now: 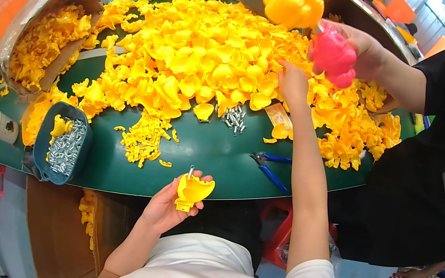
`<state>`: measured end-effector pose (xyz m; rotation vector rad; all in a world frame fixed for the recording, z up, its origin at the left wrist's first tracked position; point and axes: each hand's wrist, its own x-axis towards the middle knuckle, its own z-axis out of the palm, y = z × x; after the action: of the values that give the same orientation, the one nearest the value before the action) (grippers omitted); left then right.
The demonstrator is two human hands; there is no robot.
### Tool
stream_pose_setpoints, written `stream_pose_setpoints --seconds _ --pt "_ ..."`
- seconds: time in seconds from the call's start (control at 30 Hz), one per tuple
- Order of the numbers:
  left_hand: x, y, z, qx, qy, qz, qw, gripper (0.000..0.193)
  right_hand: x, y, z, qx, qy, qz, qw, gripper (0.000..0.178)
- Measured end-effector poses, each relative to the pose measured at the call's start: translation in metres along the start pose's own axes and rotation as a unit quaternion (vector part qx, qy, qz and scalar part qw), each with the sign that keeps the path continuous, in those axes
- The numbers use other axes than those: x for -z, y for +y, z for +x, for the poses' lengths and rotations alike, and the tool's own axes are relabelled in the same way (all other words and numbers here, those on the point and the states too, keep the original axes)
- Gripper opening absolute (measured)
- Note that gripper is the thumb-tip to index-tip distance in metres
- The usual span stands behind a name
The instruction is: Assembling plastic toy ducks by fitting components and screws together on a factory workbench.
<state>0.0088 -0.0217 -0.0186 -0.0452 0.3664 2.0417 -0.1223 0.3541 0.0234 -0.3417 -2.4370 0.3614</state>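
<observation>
My left hand (pixel 164 206) is closed round a yellow plastic shell piece (pixel 193 190), held upright over the table's near edge. A small metal spring (pixel 191 171) stands up from the top of that piece. My right arm stretches across the table, and my right hand (pixel 294 84) touches the heap of yellow plastic shells (pixel 207 49) at its right side. Its fingertips are too small against the yellow to show whether they grip a shell. Loose springs (pixel 234 119) lie at the heap's front, and small yellow clips (pixel 145 138) lie left of them.
Beside me on the right, another person's hand (pixel 360 41) holds up a pink plastic figure (pixel 335 57) and a yellow one (pixel 294 2). Blue-handled cutters (pixel 272 173) rest near the front edge. A blue bin of springs (pixel 67 143) and a carton (pixel 45 47) stand left.
</observation>
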Motion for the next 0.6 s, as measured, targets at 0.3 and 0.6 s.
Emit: stream_pose_setpoints --seconds 0.3,0.6 --pt "-0.003 0.003 0.002 0.02 0.006 -0.02 1.0 0.044 0.084 -0.057 -0.088 -0.188 -0.339 0.52 0.762 0.044" --pt "-0.012 0.011 0.002 -0.042 0.016 -0.039 0.998 0.041 0.086 -0.119 -0.196 0.024 -0.168 0.098 0.981 0.044"
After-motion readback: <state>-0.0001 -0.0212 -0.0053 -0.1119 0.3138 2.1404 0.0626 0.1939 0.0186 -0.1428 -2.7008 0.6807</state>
